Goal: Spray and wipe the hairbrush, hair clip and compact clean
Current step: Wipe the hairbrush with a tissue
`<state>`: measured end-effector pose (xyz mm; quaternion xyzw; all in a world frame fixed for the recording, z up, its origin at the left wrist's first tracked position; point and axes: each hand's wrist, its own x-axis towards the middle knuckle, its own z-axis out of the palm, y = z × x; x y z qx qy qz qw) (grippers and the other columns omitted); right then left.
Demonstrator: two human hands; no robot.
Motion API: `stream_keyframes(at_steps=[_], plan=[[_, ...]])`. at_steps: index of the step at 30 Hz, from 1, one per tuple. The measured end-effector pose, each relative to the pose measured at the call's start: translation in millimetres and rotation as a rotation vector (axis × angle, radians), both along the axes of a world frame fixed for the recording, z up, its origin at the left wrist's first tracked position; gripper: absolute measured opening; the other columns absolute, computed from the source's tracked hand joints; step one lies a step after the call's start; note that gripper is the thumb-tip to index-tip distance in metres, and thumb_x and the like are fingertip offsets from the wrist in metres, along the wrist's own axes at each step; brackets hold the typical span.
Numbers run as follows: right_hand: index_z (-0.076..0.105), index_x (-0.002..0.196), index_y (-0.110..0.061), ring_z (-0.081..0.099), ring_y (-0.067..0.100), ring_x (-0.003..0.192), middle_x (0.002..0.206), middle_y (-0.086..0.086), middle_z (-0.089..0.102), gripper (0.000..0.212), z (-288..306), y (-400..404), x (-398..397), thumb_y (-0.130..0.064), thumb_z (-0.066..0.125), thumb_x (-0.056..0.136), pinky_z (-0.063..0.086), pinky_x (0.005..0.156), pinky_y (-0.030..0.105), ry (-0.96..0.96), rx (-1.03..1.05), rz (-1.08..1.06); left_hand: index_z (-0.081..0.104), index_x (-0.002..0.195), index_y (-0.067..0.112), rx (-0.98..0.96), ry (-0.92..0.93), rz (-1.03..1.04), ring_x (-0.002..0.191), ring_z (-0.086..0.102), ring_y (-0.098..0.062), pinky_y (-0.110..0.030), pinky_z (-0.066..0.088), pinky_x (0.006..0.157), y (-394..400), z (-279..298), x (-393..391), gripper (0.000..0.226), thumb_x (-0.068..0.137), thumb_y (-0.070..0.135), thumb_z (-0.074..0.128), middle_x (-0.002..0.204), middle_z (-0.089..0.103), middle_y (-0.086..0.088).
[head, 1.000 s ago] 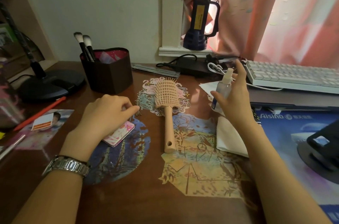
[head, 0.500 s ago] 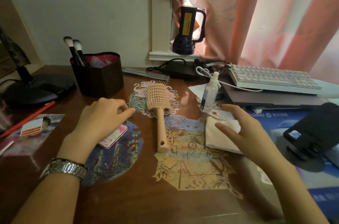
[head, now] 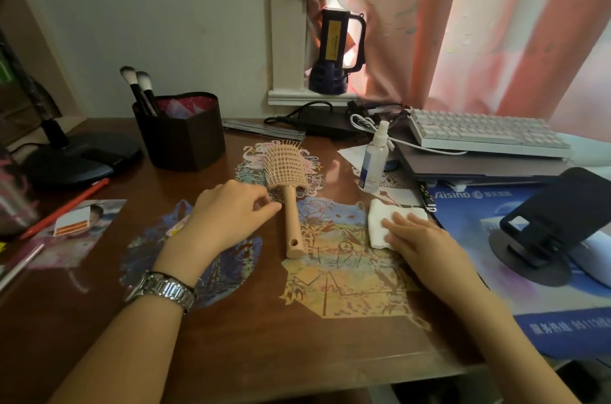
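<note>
A pale wooden hairbrush (head: 288,185) lies bristles up in the middle of the desk, its handle towards me. My left hand (head: 231,216) rests just left of the handle with curled fingers, thumb and forefinger tips together; what they pinch is hidden. A sliver of the pink compact (head: 178,227) shows under that hand. I see no hair clip. My right hand (head: 421,235) lies flat with straight fingers on a folded white cloth (head: 380,221). A clear spray bottle (head: 373,161) stands upright behind the cloth, untouched.
A dark cup (head: 180,130) with makeup brushes stands at the back left, beside a black lamp base (head: 82,158). A white keyboard (head: 486,135) sits on a laptop at the back right. A black phone stand (head: 545,228) sits on the blue mat. A red pencil (head: 66,205) lies at the left.
My right hand set the spray bottle down on the desk, let go, and came down flat onto the white cloth. My left hand shifted slightly towards the brush handle.
</note>
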<state>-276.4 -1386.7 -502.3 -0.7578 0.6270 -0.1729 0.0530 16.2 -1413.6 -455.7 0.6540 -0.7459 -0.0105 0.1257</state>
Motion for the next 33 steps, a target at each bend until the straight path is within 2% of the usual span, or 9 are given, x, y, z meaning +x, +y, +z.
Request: stream_keyframes(at_steps=[2,5,10,14,17,28,33], plan=[[0.051,0.131,-0.029,0.039,0.018,0.133,0.141,-0.006,0.048,0.036,-4,-1,1,-0.030,0.046,0.096,0.037,0.102,0.036,-0.003,-0.036,-0.036,0.065,0.100,0.034,-0.015,0.006,0.005,0.089,0.063,-0.020,-0.031,0.044,0.069,0,0,1,0.035,0.089,0.060,0.044,0.084,0.059,0.011],[0.057,0.126,-0.031,0.053,0.021,0.119,0.129,-0.005,0.060,0.032,-6,0,2,-0.031,0.047,0.095,0.048,0.086,0.038,0.031,-0.098,-0.068,0.065,0.099,0.033,-0.056,0.054,0.008,0.085,0.059,-0.016,-0.029,0.039,0.065,-2,1,3,0.031,0.089,0.056,0.047,0.085,0.057,0.013],[0.066,0.116,-0.025,0.063,0.031,0.099,0.110,0.009,0.069,0.026,-2,8,6,-0.023,0.056,0.092,0.051,0.070,0.040,-0.016,-0.168,-0.096,0.063,0.107,0.033,-0.055,0.157,-0.018,0.095,0.055,-0.013,-0.030,0.039,0.067,-12,0,7,0.025,0.090,0.048,0.052,0.111,0.061,0.010],[0.063,0.120,-0.026,0.058,0.029,0.114,0.121,0.010,0.064,0.029,1,11,8,-0.028,0.054,0.092,0.049,0.083,0.041,-0.085,-0.156,-0.144,0.058,0.115,0.030,-0.048,0.167,-0.029,0.111,0.054,-0.015,-0.030,0.041,0.078,-26,-3,6,0.028,0.090,0.043,0.055,0.125,0.057,0.008],[0.063,0.119,-0.026,0.058,0.028,0.115,0.121,0.010,0.065,0.029,1,12,8,-0.029,0.055,0.091,0.050,0.083,0.043,-0.121,-0.163,-0.157,0.054,0.124,0.029,-0.034,0.186,-0.047,0.119,0.050,-0.015,-0.033,0.043,0.088,-37,-5,4,0.034,0.091,0.037,0.057,0.135,0.051,0.007],[0.064,0.119,-0.024,0.060,0.028,0.112,0.119,0.006,0.066,0.030,0,14,6,-0.027,0.057,0.090,0.050,0.083,0.040,-0.198,-0.202,-0.142,0.053,0.122,0.029,0.018,0.271,-0.064,0.118,0.053,-0.018,-0.042,0.048,0.094,-47,-16,-2,0.031,0.091,0.027,0.059,0.132,0.055,0.003],[0.063,0.119,-0.022,0.064,0.025,0.102,0.116,0.003,0.068,0.030,1,14,4,-0.025,0.056,0.090,0.045,0.072,0.029,-0.251,-0.224,-0.111,0.059,0.120,0.026,0.037,0.344,-0.161,0.117,0.054,-0.012,-0.028,0.043,0.094,-42,-14,-8,0.028,0.092,0.025,0.058,0.127,0.059,0.005]])
